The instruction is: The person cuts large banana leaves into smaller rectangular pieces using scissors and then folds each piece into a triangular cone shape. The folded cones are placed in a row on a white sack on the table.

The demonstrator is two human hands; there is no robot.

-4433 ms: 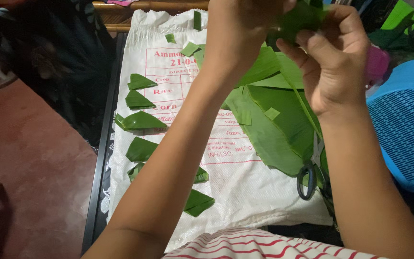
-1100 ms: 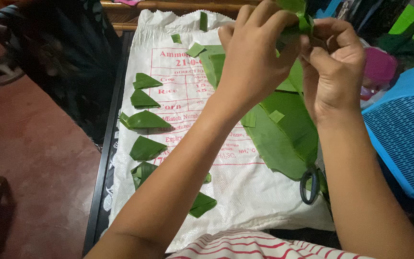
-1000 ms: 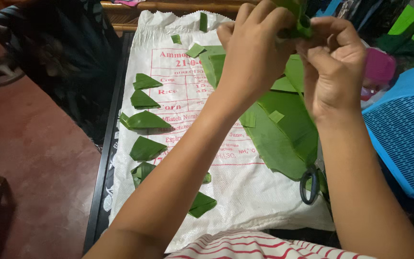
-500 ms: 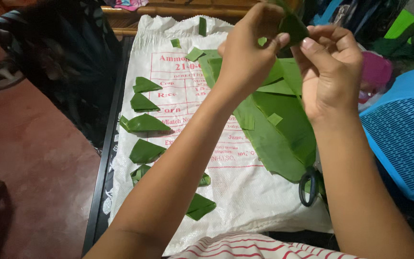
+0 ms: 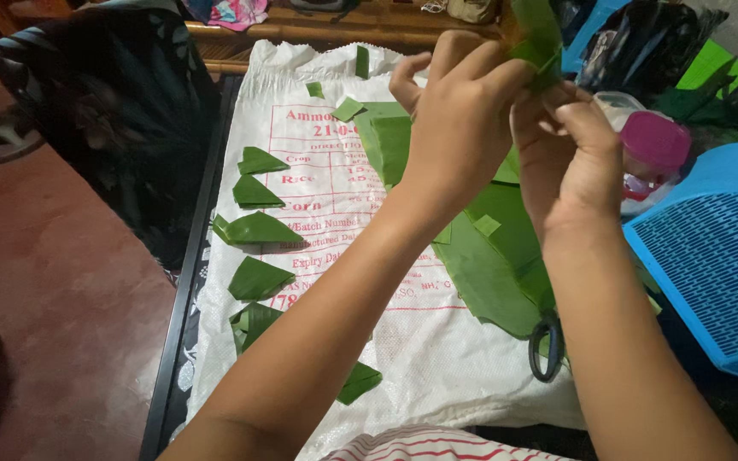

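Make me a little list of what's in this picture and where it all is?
left hand: pinching the leaf piece, held up high
right hand: grip on the same leaf piece
folded leaves: row along the left of the white sack
big leaf: flat under the arms
scissors: at the big leaf's near tip
blue basket: right side

Seen from above, a person's left hand (image 5: 463, 119) and right hand (image 5: 570, 162) pinch a folded green leaf piece (image 5: 538, 38) together. Below them, a white woven sack (image 5: 437, 358) carries folded leaf cones (image 5: 258, 230), large leaves (image 5: 489, 265) and scissors (image 5: 547, 346).
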